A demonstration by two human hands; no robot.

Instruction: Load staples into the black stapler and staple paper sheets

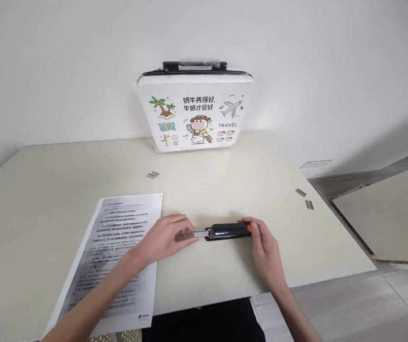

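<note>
A black stapler [229,230] with an orange part at its rear end lies on the table in front of me. Its metal staple tray [201,233] sticks out of the front end toward the left. My left hand [170,235] pinches the tip of this tray between thumb and fingers. Around the rear end of the stapler, my right hand [265,247] is closed, thumb on the near side. Whether staples sit inside the tray is too small to tell. A printed sheet of paper [118,256] lies under my left forearm.
A white cartoon-printed case [196,114] with a black handle stands against the wall at the back. Small staple strips [152,175] lie left of centre, and more staple strips [300,192] near the table's right edge. A brown-edged board [389,213] is beyond that edge.
</note>
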